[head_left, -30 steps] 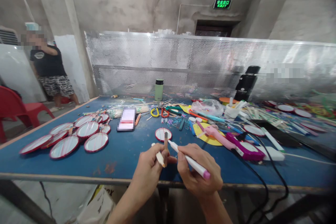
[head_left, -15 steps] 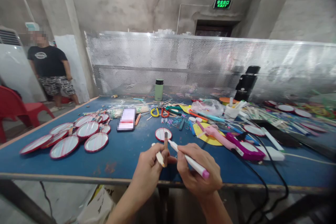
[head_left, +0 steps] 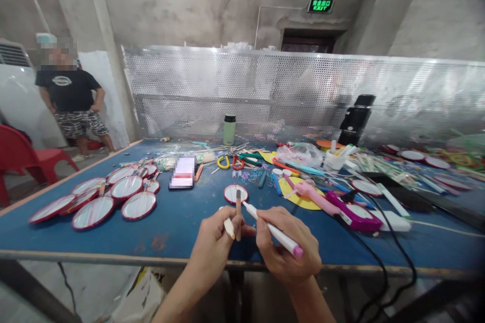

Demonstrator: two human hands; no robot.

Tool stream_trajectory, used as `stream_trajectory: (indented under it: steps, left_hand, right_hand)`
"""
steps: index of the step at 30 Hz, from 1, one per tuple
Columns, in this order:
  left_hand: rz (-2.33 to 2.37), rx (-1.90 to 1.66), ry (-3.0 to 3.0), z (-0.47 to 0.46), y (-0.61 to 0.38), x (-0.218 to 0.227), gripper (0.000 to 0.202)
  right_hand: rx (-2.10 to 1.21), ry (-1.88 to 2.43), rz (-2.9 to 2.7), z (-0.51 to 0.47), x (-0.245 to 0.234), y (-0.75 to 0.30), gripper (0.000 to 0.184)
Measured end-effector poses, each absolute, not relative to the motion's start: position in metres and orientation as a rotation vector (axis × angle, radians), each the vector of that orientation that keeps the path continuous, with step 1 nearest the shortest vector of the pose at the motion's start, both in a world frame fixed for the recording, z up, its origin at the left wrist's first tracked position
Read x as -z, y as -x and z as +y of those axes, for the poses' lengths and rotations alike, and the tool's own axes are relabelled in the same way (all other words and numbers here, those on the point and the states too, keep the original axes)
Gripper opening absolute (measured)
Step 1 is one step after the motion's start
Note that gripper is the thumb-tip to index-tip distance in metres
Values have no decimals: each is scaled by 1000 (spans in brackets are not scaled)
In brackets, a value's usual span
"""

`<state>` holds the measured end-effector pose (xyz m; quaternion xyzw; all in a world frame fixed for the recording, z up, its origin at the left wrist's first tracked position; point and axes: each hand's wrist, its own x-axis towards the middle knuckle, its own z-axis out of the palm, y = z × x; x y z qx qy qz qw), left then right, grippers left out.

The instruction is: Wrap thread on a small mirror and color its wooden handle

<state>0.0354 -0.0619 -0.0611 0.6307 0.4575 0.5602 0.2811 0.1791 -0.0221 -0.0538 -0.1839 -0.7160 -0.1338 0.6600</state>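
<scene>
At the near edge of a blue counter (head_left: pixel 178 236), a left hand (head_left: pixel 217 234) pinches a dark-ended wooden stick (head_left: pixel 238 212) between its fingers, a pale pen-like piece (head_left: pixel 229 228) clasped alongside; the fingers of the right hand (head_left: pixel 290 245) close around a white marker (head_left: pixel 280 236). The marker's tip sits just beside the stick, contact too fine to tell. With two pieces sharing one grip, the stick could twist under the tip, and a slip could ink the fingers. At right, black cables (head_left: pixel 415 268) droop over the near edge, where a forearm could snag them and drag the purple box (head_left: pixel 354 214). Just beyond the hands lies a round red-rimmed mirror (head_left: pixel 230 194), liable to be struck by a dropped stick. Left, overlapping mirrors (head_left: pixel 93 212) could slide if bumped. Farther back, a green bottle (head_left: pixel 229 131) stands before a perforated metal screen (head_left: pixel 227 81).
</scene>
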Motion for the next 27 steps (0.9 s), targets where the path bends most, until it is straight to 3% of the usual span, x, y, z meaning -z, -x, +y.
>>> stream_trajectory:
  steps: [27]
  left_hand:
    - [1235, -1523, -1703, -59, -35, 65, 30]
  right_hand:
    - [242, 366, -1668, -24, 47, -175, 15]
